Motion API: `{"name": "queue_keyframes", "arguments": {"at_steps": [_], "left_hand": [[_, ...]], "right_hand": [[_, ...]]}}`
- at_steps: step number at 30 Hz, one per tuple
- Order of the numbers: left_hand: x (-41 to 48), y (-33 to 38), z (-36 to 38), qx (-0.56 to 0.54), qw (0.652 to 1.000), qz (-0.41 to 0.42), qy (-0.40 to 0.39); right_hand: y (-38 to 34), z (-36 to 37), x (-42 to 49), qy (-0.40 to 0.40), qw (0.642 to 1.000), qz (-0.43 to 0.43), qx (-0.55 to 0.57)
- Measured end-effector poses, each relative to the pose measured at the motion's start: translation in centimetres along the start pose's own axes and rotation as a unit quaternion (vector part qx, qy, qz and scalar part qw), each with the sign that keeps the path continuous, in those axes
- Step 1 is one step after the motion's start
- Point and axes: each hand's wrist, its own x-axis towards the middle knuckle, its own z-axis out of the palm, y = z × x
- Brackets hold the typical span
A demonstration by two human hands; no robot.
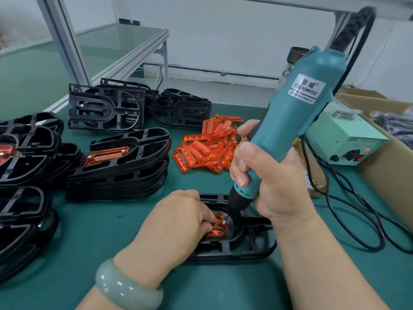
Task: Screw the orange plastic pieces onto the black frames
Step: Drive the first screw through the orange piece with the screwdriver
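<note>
Our right hand (257,175) is wrapped around the teal electric screwdriver (290,121). The tool leans away from us, with its black tip down on a screw at one end of an orange piece (216,230). Our left hand (178,220), fingers curled, pinches that orange piece and holds it down in the black frame (248,249). The frame lies flat near the front edge of the green surface (89,231), and a pale green bracelet (127,285) sits on our left wrist.

Just beyond the frame, toward the middle of the surface, we see a loose pile of orange pieces (207,144). To its left stands a stack of black frames (118,175), the top one carrying an orange piece with a screw at each end. More stacks (24,157) crowd the left edge, and others (107,108) stand nearer the far edge. Toward the right edge a pale green control box (342,142) shows a red light, close beside an open cardboard box (391,166).
</note>
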Motion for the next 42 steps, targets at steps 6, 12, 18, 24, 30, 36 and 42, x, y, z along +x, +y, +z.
{"name": "queue_keyframes", "arguments": {"at_steps": [6,12,18,24,30,36,42], "left_hand": [[0.13,-0.02,0.14,-0.005,1.000,0.001,0.003],[0.16,-0.20,0.34,-0.016,1.000,0.001,0.011],[0.22,-0.35,0.48,-0.025,1.000,0.003,0.015],[0.18,-0.32,0.61,-0.024,1.000,-0.003,0.020],[0.25,-0.23,0.63,-0.027,0.999,-0.016,0.020],[0.17,-0.31,0.65,-0.036,0.999,-0.008,0.028],[0.06,-0.25,0.51,-0.034,0.999,-0.014,0.030]], "right_hand": [[0.22,-0.15,0.06,0.024,1.000,0.002,0.005],[0.62,-0.48,-0.02,0.012,1.000,0.004,0.000],[0.85,-0.24,-0.03,-0.009,1.000,-0.014,-0.011],[0.89,-0.18,-0.24,0.025,0.999,-0.014,-0.020],[0.67,-0.05,-0.85,0.023,0.998,-0.035,-0.036],[0.90,-0.43,-0.69,0.025,0.999,-0.028,-0.001],[0.97,-0.99,-0.73,0.041,0.998,-0.033,0.021]]}}
